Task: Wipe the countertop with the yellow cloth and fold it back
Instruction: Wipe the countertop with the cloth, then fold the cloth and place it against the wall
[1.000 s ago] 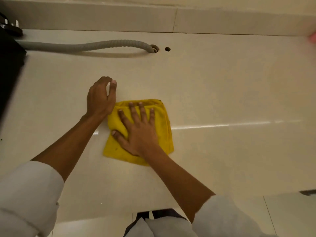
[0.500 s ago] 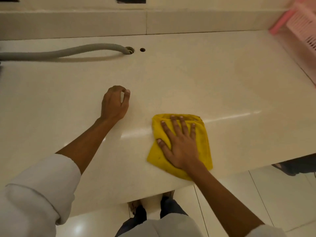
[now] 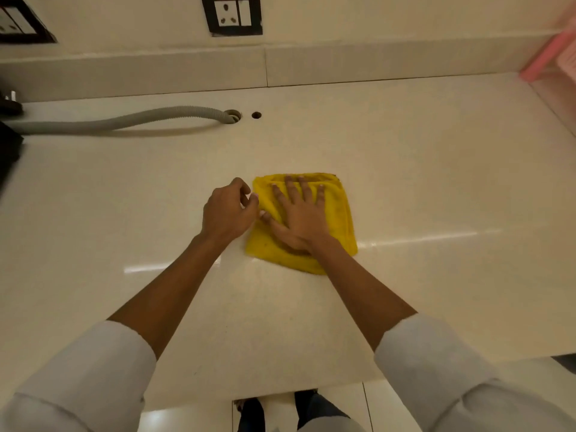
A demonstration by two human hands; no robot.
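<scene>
A folded yellow cloth [image 3: 341,213] lies flat on the cream countertop [image 3: 420,188], near its middle. My right hand [image 3: 299,213] presses down on the cloth, palm flat and fingers spread. My left hand [image 3: 229,210] rests on the counter just left of the cloth with fingers curled loosely; its fingertips sit at the cloth's left edge, and I cannot tell whether they pinch it.
A grey corrugated hose [image 3: 124,121] runs along the back left into a hole, with a second small hole [image 3: 256,114] beside it. A pink basket [image 3: 554,57] stands at the far right. A dark object [image 3: 9,145] sits at the left edge. Sockets [image 3: 232,14] are on the wall.
My right hand has slid the cloth back to the left and further from the front edge. The cloth now lies beside my left hand again, which stayed curled on the counter.
</scene>
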